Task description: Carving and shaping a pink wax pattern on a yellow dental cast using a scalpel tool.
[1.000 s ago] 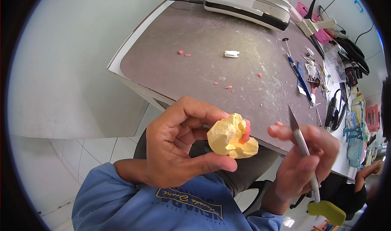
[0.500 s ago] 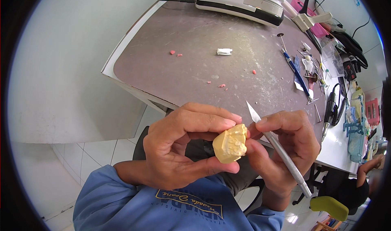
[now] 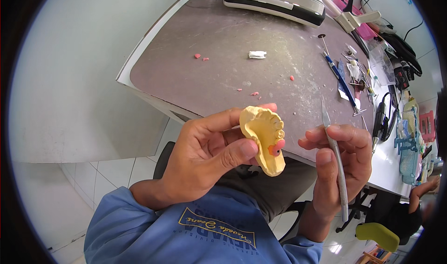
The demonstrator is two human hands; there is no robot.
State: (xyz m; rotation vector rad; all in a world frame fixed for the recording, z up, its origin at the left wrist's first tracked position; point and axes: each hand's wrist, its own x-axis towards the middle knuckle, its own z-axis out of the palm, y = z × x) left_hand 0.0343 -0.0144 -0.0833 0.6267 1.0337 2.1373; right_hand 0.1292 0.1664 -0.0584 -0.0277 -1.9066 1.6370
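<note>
My left hand is closed around a yellow plaster dental model, thumb on its near side and fingers behind. The model's inner curve and row of teeth face up, and a small pink piece with a dark spot sits on its right side. My right hand stays apart from the model, closed on a slim metal craft knife. The knife's blade points away from me, its handle slanting down across my fingers.
Pink crumbs and a white roll lie on the brown desktop. A white machine stands at the back. To the right are a blue-handled tool, small instruments and a rotary handpiece. Beyond, a person sits by a green chair.
The dental model has turned so its inner curve and the pink piece show. My right hand has drawn away from it to the right, and the knife now points more upright.
</note>
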